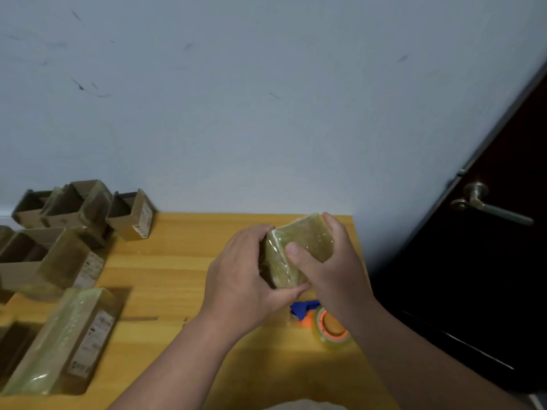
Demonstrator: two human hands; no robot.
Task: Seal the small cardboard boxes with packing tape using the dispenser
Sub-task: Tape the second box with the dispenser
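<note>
Both forearms reach in; my left hand (245,270) and right hand (331,267) grip a tape-wrapped small box (296,250) above the table's (177,261) far right corner, thumb pressing tape flat. Tape dispenser (325,324) waits beneath, handy.

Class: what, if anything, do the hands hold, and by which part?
Both hold one taped box: left hand grips its left side, right hand its right side, thumb across the front.

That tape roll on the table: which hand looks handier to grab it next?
Probably the right hand. The tape dispenser lies on the table directly beneath its wrist, while the left hand, also gripping the taped box, sits farther away.
</note>
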